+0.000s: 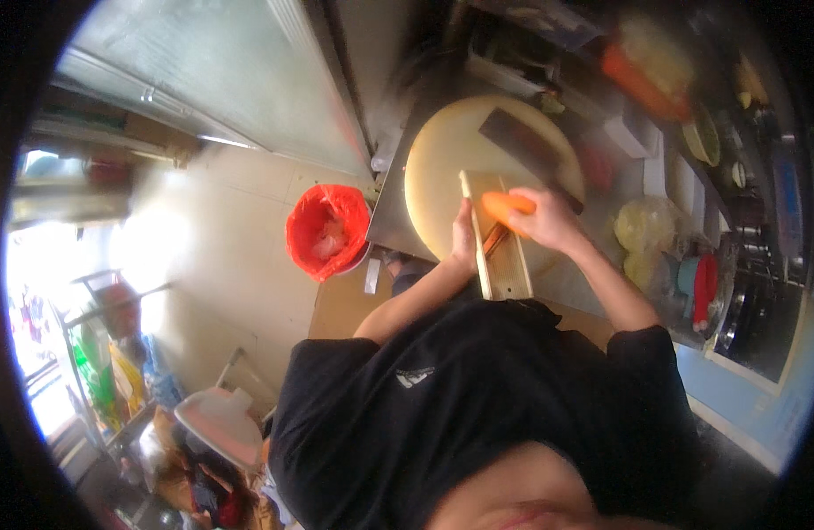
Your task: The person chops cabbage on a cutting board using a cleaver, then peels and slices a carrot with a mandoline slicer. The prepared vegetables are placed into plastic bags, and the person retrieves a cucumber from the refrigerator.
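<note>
My left hand (464, 235) grips the left edge of a long, pale mandoline slicer (511, 265). The slicer slants from my belly up over a thick round chopping board (438, 156). In my right hand (554, 222) is an orange carrot (505, 206), held against the slicer's face just above its slanting blade slot (496, 237). Whether any slices lie beneath the slicer cannot be seen. A wide dark cleaver (523, 144) lies across the far right of the board, beyond my right hand.
Left of the counter, a bin with a red plastic liner (328, 232) stands on the tiled floor. To the right are a clear bag of yellowish food (642, 228) and a red-handled utensil (705, 288). An orange container (648, 79) stands at the back right.
</note>
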`<act>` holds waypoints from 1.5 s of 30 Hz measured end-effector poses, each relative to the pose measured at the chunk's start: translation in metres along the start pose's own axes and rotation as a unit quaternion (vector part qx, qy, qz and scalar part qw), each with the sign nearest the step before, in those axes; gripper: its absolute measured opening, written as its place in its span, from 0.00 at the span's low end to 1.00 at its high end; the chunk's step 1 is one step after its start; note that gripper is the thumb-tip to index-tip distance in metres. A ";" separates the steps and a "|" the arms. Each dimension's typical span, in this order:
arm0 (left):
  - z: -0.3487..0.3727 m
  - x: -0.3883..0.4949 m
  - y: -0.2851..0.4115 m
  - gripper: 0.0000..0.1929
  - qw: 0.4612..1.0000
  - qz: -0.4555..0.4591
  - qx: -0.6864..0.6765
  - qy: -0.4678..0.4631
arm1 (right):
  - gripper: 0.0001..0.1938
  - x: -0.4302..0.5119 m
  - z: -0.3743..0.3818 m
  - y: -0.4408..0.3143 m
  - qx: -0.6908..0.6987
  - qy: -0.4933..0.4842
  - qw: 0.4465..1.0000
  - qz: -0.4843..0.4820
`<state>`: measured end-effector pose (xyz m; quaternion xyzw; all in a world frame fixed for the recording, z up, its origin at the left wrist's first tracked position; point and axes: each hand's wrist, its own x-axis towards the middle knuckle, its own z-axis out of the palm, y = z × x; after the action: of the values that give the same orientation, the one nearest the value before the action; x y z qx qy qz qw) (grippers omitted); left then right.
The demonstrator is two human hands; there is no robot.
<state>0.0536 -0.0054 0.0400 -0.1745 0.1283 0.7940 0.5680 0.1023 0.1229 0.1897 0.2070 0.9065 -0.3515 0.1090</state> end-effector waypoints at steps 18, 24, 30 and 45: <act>0.008 -0.005 0.005 0.37 0.998 -0.027 0.010 -0.048 | 0.26 -0.085 -0.013 0.000 -0.043 -0.119 0.992 -0.009; 0.007 -0.004 0.000 0.34 0.993 0.039 0.107 0.028 | 0.20 0.001 0.007 0.009 0.062 0.057 0.993 0.089; -0.005 -0.001 0.008 0.37 0.997 -0.041 0.047 -0.040 | 0.25 -0.078 0.001 0.011 0.003 -0.087 0.996 -0.027; -0.017 0.003 0.005 0.36 0.996 0.009 0.080 -0.027 | 0.25 -0.076 0.012 0.003 -0.030 0.011 0.999 -0.020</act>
<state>0.0504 -0.0109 0.0231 -0.1060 0.1773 0.7906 0.5764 0.1722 0.0939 0.2050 0.1892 0.9216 -0.3243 0.0982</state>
